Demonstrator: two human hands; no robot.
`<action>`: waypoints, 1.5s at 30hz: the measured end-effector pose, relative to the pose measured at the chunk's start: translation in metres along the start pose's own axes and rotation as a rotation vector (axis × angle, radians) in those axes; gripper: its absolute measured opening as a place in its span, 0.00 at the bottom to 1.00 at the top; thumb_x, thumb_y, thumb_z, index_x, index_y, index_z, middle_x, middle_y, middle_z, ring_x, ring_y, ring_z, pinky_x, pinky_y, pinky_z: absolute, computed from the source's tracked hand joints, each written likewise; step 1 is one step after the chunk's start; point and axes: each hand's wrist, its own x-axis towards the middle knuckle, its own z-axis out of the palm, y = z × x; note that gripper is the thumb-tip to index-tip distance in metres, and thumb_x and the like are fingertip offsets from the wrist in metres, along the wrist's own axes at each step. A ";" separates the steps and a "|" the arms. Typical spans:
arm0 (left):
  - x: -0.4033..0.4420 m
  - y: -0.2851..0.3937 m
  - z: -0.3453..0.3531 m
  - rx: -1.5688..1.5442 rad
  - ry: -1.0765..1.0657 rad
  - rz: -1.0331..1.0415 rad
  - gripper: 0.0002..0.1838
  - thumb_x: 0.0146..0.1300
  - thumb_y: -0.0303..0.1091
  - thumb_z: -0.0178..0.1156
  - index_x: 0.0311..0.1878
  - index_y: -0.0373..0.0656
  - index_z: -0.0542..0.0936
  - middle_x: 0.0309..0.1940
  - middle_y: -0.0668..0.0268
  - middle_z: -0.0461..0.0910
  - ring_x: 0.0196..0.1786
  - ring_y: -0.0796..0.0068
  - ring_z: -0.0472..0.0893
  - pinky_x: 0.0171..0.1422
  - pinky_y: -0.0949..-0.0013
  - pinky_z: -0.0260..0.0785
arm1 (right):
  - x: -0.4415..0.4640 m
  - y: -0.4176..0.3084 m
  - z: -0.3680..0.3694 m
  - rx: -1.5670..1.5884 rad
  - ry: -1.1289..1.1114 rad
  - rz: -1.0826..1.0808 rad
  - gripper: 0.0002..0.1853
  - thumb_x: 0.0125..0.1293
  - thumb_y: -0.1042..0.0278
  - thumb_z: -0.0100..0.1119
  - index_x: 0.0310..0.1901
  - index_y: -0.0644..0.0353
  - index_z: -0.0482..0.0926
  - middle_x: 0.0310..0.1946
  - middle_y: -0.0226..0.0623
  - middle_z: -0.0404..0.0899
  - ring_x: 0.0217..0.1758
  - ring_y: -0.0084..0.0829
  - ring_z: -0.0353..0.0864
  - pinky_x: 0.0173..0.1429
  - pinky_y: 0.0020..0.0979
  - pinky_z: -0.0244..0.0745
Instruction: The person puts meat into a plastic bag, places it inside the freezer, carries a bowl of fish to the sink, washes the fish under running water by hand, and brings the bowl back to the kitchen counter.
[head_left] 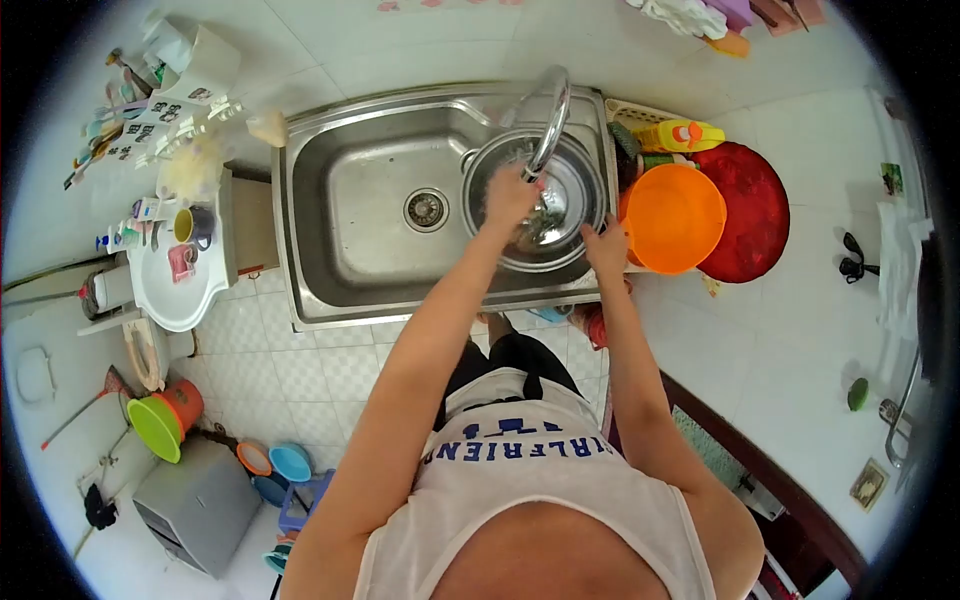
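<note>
A shiny steel pot (476, 228) stands in the right part of the steel sink (350, 190), below the curved faucet (553, 125). My left hand (512, 197) reaches over the pot, at the faucet's mouth; its fingers are blurred and partly hidden, so what they hold is unclear. At the pot's right edge, my right hand (606, 248) grips the rim near a dark handle, with the thumb on top. Water and something dark and greenish show in the pot, too blurred to name. A small loop handle sticks out on the pot's left side.
An orange bucket (674, 218) and a red round lid-like thing (745, 212) stand right of the sink, with a yellow bottle (680, 135) behind. Left is a white washbasin (178, 300) with a mug (194, 226). Colored buckets (155, 430) stand at the lower left.
</note>
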 end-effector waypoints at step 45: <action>-0.126 -0.055 -0.085 -0.687 0.333 -0.635 0.15 0.58 0.25 0.48 0.48 0.29 0.66 0.41 0.52 0.73 0.38 0.64 0.78 0.40 0.67 0.72 | 0.010 -0.046 0.139 0.545 -0.335 -0.171 0.24 0.65 0.56 0.41 0.57 0.63 0.64 0.55 0.51 0.67 0.56 0.44 0.68 0.58 0.33 0.60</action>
